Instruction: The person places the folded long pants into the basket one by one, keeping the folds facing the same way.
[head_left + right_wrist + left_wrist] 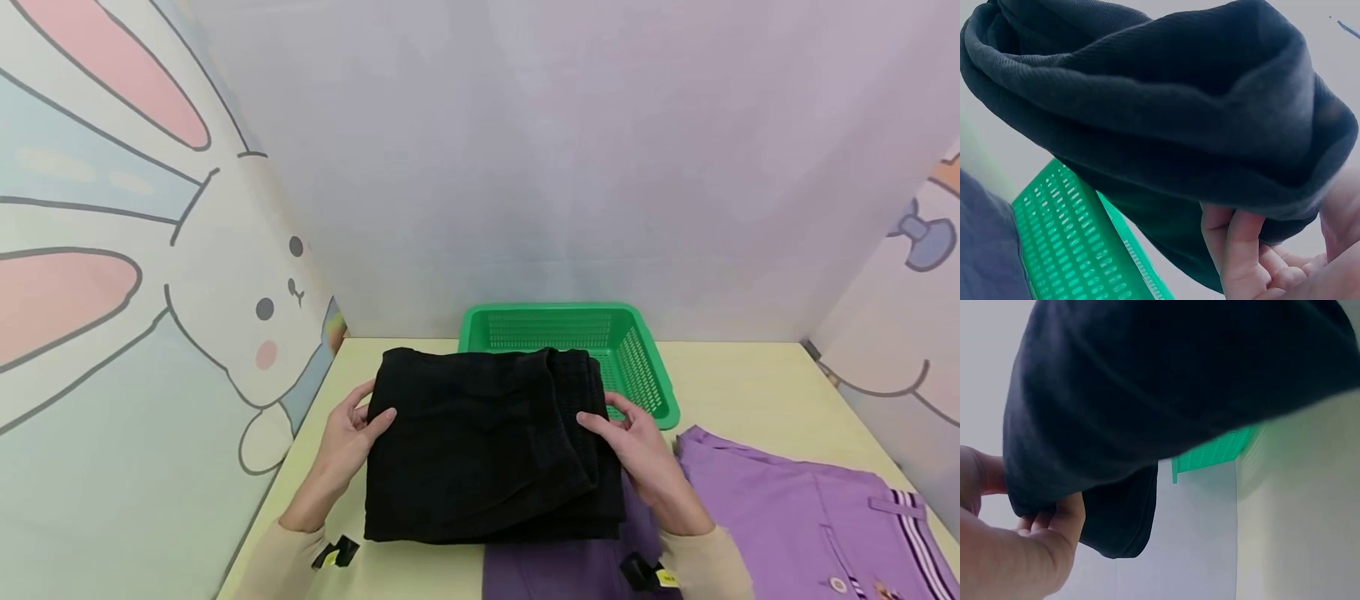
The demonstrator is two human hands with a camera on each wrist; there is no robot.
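A folded black garment [480,442], made up of several layers of cloth, is held up in front of the green basket [663,392]. My left hand [345,437] grips its left side, thumb on top and fingers beneath. On the opposite side my right hand [637,450] pinches the edge the same way, its thumb lying over the ribbed-looking folded part. In the right wrist view the fingers [1244,250] curl under the loose folds of the black cloth [1147,106]. The left wrist view shows the garment [1116,394] sagging between the hands, above the table.
Light purple trousers [795,508] with a button and striped trim lie on the right of the pale table [735,375]. A darker purple cloth [555,571] lies under the black garment at the front. A white wall [570,167] rises behind the basket.
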